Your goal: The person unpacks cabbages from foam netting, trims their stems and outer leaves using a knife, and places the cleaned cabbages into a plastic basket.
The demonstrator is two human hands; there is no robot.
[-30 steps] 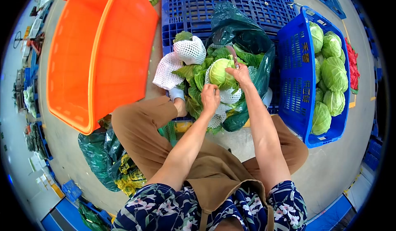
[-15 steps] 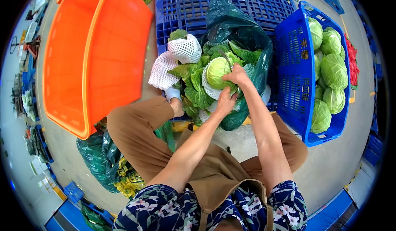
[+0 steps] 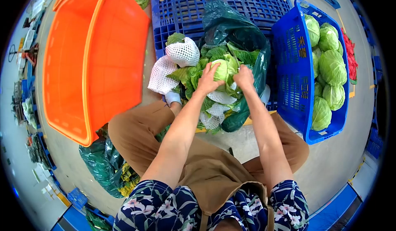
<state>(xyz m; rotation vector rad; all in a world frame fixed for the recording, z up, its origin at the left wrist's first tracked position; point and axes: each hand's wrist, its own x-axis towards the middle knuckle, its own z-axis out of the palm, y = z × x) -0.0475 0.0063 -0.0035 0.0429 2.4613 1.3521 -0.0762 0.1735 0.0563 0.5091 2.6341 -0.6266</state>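
A pale green cabbage [image 3: 221,69] lies among loose outer leaves [image 3: 190,76] and white foam netting at the mouth of a dark green plastic bag [image 3: 260,53]. My left hand [image 3: 209,81] is spread over the cabbage's left side, fingers wrapped round it. At its right side my right hand [image 3: 244,77] is closed round a knife [image 3: 234,57], whose blade points up and away beside the cabbage. White net sleeves [image 3: 183,52] with a leafy cabbage inside rest left of the leaves.
Large orange bins [image 3: 115,49] stand at the left. A blue crate [image 3: 310,135] of several cabbages is at the right, with a red bundle [image 3: 350,57] behind it. A blue pallet [image 3: 181,6] lies ahead. Green bags [image 3: 99,165] sit by my left knee.
My left hand has moved from below the cabbage up onto its left side. The right hand has shifted slightly right and down with the knife.
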